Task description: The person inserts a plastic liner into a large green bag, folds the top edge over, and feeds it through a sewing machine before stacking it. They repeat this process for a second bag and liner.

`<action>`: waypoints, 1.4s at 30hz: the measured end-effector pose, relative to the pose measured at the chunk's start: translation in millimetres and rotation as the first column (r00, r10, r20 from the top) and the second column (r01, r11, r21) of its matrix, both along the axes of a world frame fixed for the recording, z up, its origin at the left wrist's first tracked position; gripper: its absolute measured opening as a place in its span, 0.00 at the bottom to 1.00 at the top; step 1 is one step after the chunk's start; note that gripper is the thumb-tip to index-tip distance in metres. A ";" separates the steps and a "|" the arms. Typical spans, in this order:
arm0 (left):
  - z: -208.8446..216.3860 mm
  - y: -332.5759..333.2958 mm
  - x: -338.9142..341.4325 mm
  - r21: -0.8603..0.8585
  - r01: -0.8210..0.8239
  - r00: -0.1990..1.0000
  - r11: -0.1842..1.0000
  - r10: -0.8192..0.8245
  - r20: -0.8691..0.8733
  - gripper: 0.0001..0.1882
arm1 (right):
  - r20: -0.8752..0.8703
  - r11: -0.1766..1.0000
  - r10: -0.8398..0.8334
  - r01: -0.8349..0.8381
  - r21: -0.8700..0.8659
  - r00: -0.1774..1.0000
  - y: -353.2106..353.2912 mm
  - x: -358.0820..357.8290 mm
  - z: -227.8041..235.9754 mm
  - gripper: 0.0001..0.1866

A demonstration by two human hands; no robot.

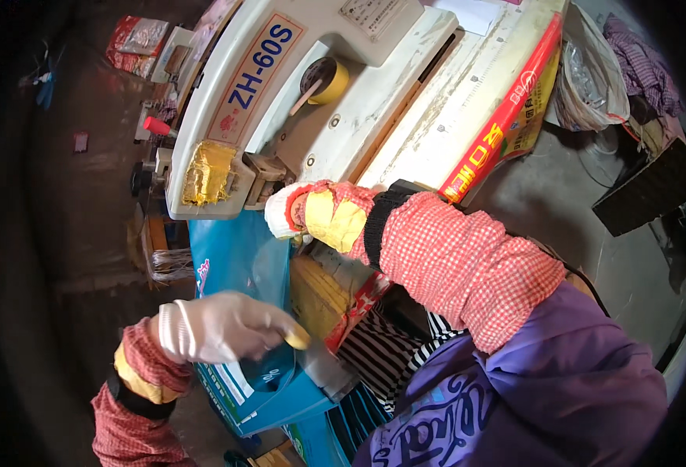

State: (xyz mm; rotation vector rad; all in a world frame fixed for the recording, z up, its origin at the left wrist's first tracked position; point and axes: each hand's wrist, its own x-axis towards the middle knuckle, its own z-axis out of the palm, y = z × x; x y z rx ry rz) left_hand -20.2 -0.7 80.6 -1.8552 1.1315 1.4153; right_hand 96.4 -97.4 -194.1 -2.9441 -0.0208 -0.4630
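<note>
My left hand [230,327], in a white glove with yellow tape on a fingertip, is blurred above a blue printed plastic sheet or bag [238,253]. Its fingers curl together. A greyish smeared shape [326,370] lies just past the fingertips; I cannot make out what it is. My right hand [287,212], also in a white glove, is at the metal tooling [269,175] under the head of a large white machine [195,140]. The wrist and a checked red sleeve hide most of its fingers. Yellow tape wraps the right cuff.
A roll of tape [325,81] with a stick across it sits on the machine bed [374,97]. Yellowish flat pieces [319,300] lie below my right wrist. A white plastic sack [588,78] and a dark open box [646,187] stand at the right.
</note>
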 end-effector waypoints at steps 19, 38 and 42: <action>-3.3 27.4 -5.7 0.052 0.798 0.595 0.600 -0.799 0.093 0.31 | -0.034 0.989 -0.124 0.126 0.073 0.992 -7.3 19.5 -31.9 0.08; -86.1 104.5 -60.0 -0.473 0.719 0.595 0.510 -0.803 0.039 0.04 | -0.396 0.912 0.410 -0.353 0.210 0.822 129.6 -156.1 58.4 0.13; -69.1 100.9 -53.3 -0.343 0.570 0.820 0.746 -0.544 0.178 0.12 | -0.066 0.796 0.284 -0.197 0.572 0.957 101.5 -170.7 89.6 0.12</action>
